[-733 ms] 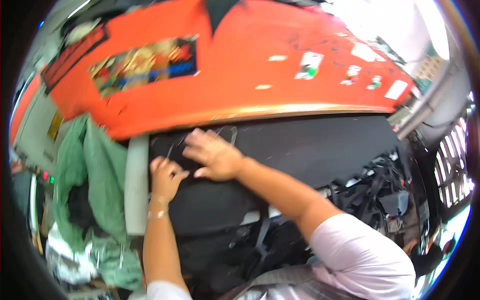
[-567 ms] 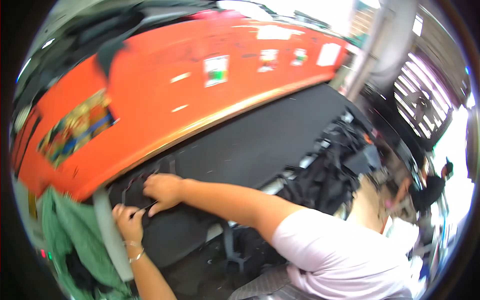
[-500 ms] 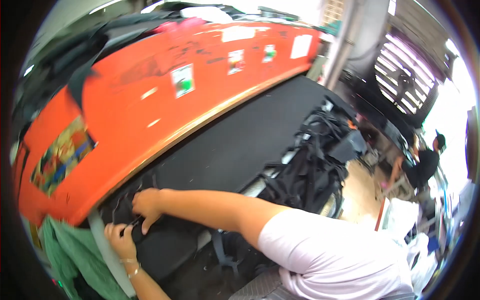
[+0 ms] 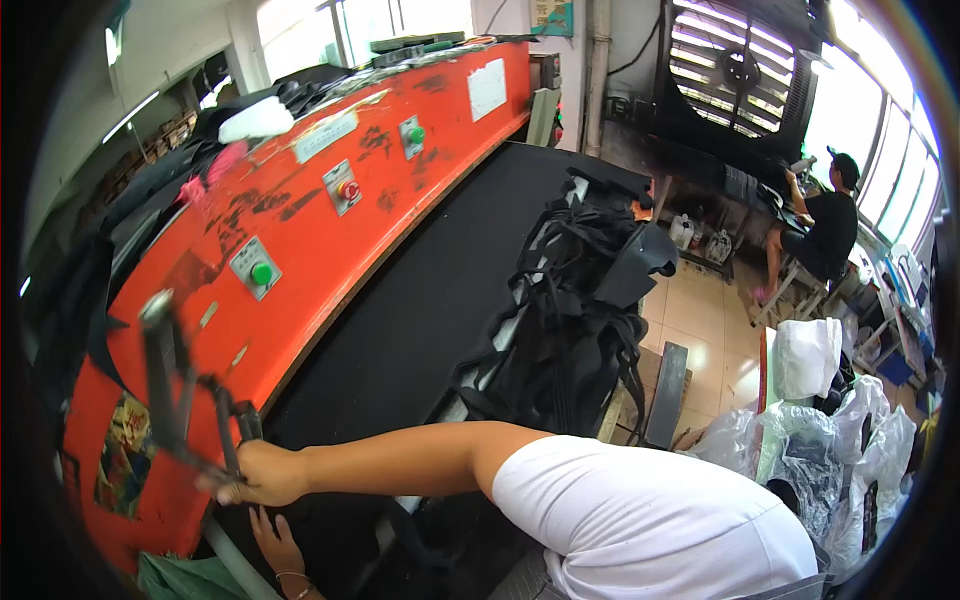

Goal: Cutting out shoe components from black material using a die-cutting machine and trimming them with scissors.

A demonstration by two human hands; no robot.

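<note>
My right hand is closed around one end of a dark, angular metal frame. Motion blurs the frame, which looks like a cutting die. Its long bars rise up and to the left, in front of the orange-red machine beam. Just below, my left hand lies with fingers stretched out on black sheet material, holding nothing. A thin bracelet circles that wrist. My right forearm crosses the lower middle and covers part of the black surface.
A long black work surface runs under the beam. Black straps and cut pieces heap along its right edge. Green cloth hangs at lower left. Plastic bags stand at right; farther back, a person sits on a stool.
My right hand has lifted the metal frame off the black surface. My left hand's curled fingers have straightened and lie flat. The view has shifted to the right.
</note>
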